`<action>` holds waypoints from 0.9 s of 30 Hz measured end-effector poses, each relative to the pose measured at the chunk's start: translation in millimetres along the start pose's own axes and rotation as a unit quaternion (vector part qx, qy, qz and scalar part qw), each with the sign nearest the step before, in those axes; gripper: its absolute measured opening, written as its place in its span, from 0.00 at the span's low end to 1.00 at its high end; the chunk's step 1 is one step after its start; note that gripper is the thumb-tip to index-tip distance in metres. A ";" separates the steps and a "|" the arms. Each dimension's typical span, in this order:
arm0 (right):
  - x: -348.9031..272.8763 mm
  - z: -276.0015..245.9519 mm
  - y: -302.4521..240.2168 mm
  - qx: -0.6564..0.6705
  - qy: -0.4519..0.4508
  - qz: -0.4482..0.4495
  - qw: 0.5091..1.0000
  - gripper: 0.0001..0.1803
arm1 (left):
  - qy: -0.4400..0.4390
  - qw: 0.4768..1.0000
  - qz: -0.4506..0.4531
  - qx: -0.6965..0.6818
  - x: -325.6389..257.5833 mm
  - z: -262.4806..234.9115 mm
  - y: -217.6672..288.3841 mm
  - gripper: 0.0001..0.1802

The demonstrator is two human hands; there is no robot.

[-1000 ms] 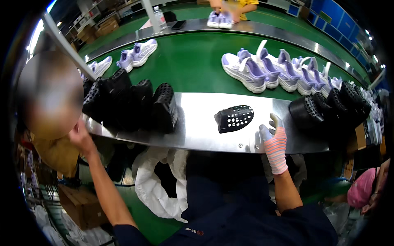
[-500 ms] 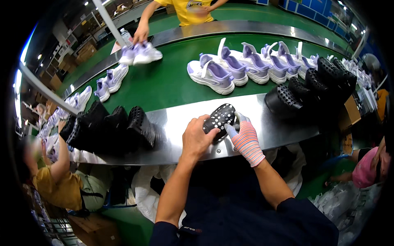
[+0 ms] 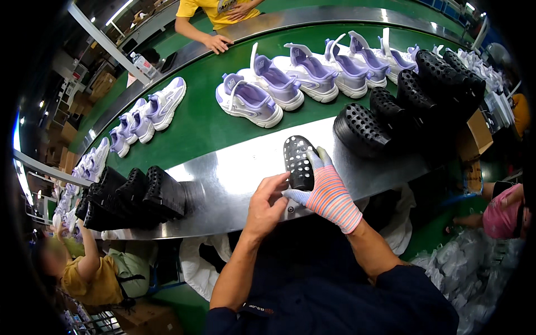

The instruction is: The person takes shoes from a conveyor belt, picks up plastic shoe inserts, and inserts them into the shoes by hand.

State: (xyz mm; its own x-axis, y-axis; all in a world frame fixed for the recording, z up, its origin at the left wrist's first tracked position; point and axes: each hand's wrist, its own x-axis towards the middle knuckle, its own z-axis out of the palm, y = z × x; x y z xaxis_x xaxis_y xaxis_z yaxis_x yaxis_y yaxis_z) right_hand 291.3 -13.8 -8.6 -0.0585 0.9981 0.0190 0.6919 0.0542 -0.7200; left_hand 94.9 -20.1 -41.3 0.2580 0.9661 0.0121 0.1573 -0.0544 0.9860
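A black, toe-shaped plastic shell [image 3: 298, 158] full of round holes stands tilted above the metal ledge [image 3: 240, 167]. My right hand [image 3: 329, 192], in a striped glove with grey fingertips, is closed around its right side and lower end. My bare left hand [image 3: 267, 204] is at the shell's lower left, its fingers loosely bent and apart, the fingertips by the edge. Similar black shells are nested in stacks on the ledge, one group [image 3: 164, 192] to the left and another [image 3: 363, 131] to the right.
Beyond the ledge runs a green conveyor belt [image 3: 195, 131]. White and lilac sneakers [image 3: 251, 103] line it on the right, more sneakers [image 3: 167, 103] on the left. Across it a co-worker's hand [image 3: 218, 43] rests at the far rail. Another person [image 3: 89, 273] sits at left.
The shell has turned more upright, and my left hand has loosened from its side. Across the belt, the co-worker has let go of the sneakers, which stand on the belt. My view has shifted right.
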 end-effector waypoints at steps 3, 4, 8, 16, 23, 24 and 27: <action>-4.5 -5.8 -0.2 0.226 -0.041 0.034 0.973 0.51 | 0.102 0.981 -0.049 -0.157 -0.7 -2.7 3.1 0.30; -7.9 -6.7 1.3 0.443 -0.092 0.069 0.889 0.47 | 0.154 0.968 -0.043 -0.194 4.7 -1.1 11.8 0.31; -27.1 1.1 -7.6 0.763 -0.183 0.147 0.602 0.32 | 0.080 0.924 -0.051 -0.372 41.1 -2.0 25.3 0.24; -32.5 -33.9 -3.6 0.385 -0.013 0.051 0.921 0.31 | 0.132 0.965 -0.027 -0.223 87.5 23.5 53.6 0.14; -9.7 -0.8 45.3 0.771 -0.205 0.208 0.565 0.31 | 0.016 0.964 -0.194 -0.183 116.6 -4.5 59.0 0.31; -7.3 3.6 51.1 0.771 -0.207 0.208 0.565 0.31 | -0.006 0.954 -0.201 -0.221 117.0 -9.4 64.7 0.32; -1.5 11.5 57.9 0.834 -0.272 0.135 0.460 0.30 | 0.015 0.954 -0.175 -0.244 127.9 -11.1 47.8 0.32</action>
State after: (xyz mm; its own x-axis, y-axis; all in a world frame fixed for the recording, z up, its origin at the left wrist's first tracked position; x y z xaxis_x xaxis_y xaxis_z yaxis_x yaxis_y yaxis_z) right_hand 323.1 -12.4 -58.3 -0.6172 0.7831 -0.0765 -0.7631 -0.6194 -0.1844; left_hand 124.8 103.6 9.2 0.2432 0.9106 -0.3340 -0.2360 0.3896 0.8902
